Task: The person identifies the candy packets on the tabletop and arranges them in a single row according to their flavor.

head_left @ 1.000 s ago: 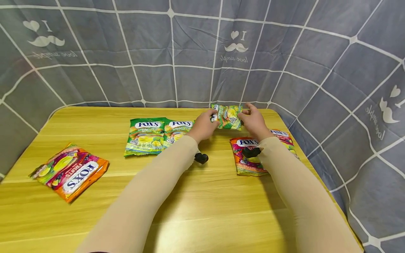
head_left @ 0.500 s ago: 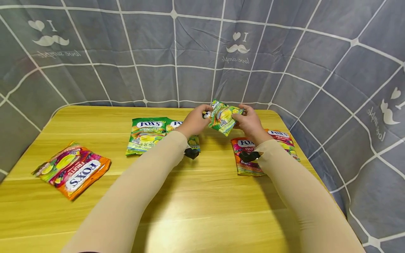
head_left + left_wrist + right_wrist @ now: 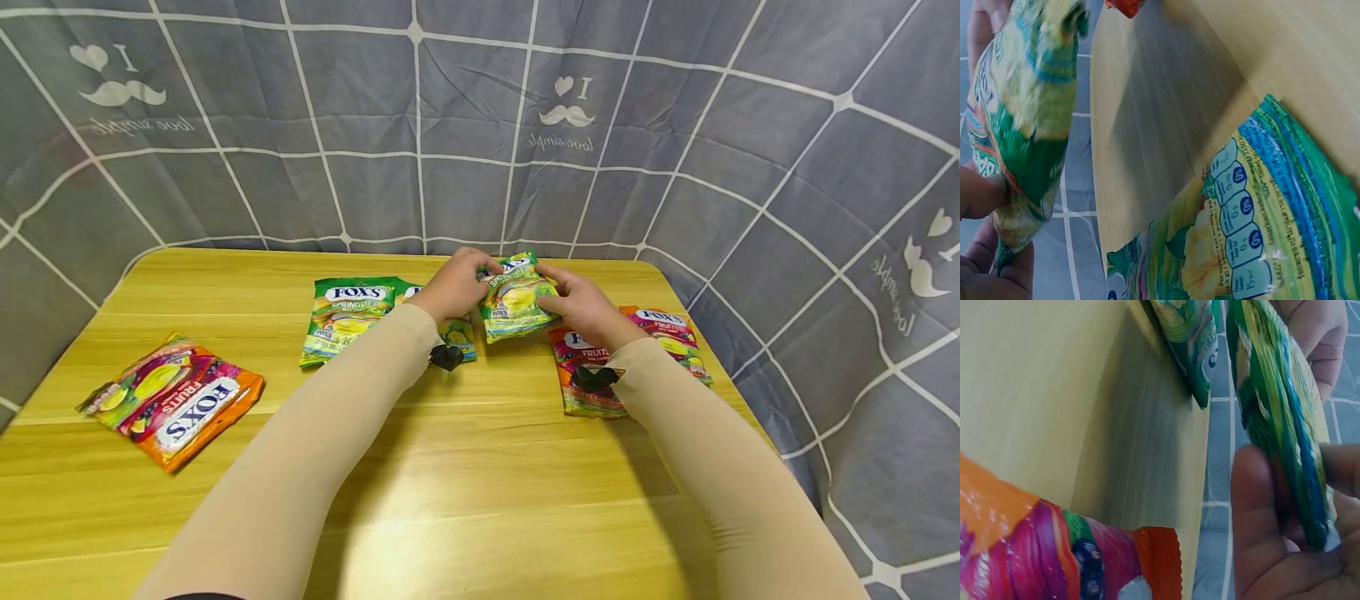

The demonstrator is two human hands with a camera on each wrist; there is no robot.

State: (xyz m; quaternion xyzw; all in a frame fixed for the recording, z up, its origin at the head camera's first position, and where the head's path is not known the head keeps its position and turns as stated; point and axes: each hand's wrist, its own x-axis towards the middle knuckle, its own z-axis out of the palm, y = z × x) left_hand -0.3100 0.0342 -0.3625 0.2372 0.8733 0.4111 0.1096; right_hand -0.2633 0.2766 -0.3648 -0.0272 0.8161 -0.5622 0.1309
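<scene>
Green sweet packet [image 3: 516,297]: held just above the tabletop [image 3: 465,467], pinched at its side edges by left hand [image 3: 452,286] and right hand [image 3: 581,305]; likely light, crinkly, slippery film, best gripped by sealed margins.

Green-yellow candy bag [image 3: 516,297]; orange-pink bag [image 3: 174,400]; yellow wood table [image 3: 480,500]; grey grid cloth [image 3: 675,150].

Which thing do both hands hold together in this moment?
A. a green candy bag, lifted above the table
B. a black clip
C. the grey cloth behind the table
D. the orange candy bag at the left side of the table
A: the left hand and the right hand each pinch a side of the green candy bag, which is raised off the wooden table.
</scene>
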